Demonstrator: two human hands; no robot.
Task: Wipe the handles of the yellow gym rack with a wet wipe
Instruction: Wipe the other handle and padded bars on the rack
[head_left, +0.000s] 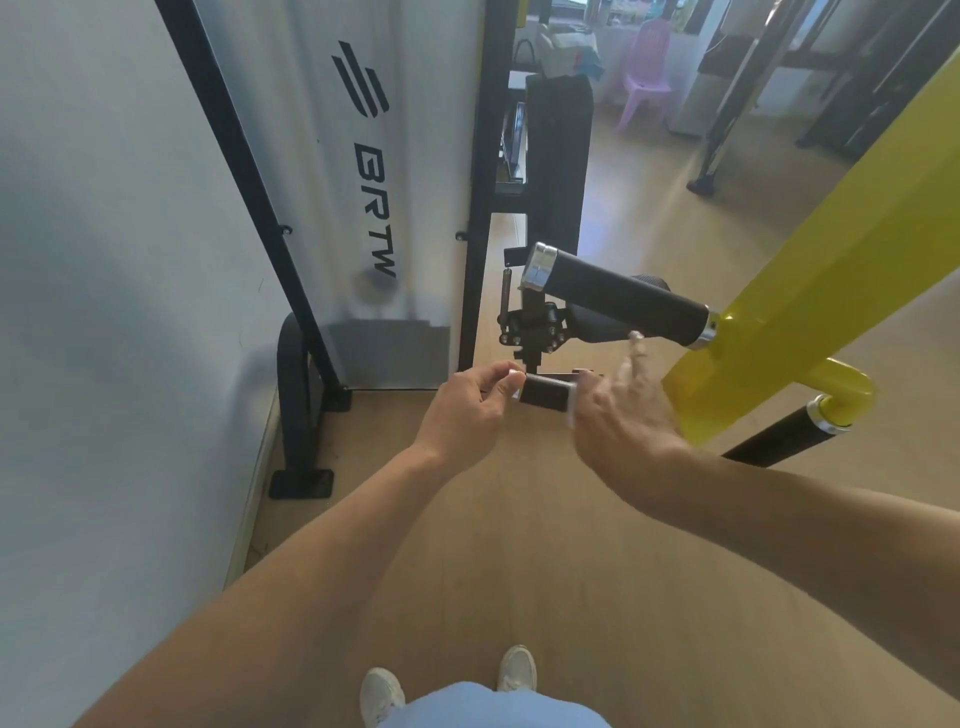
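Two bare hands meet at mid-frame over a small dark packet, glossy, rectangular, with pale ends. Left hand pinches its left end between thumb and fingertips. Right hand is at the packet's right end, index and middle fingers extended and motion-blurred; whether it grips the packet or only touches it cannot be told. No wipe is clearly visible outside the packet.

Yellow rack arm: glossy painted square-section steel, running diagonally from the top right corner down toward centre. Upper handle projects from the arm's lower end just above the hands: cylindrical, matte black textured grip, polished chrome collar at each end. Neither hand touches it. Lower handle, same black grip with chrome collar, hangs from a curved yellow tube to the right of the right hand, near it but apart.

White panel, smooth, printed "BRTW" in black, sits in a black steel frame at left. Floor is tan and smooth. Pale shoes show at the bottom edge.
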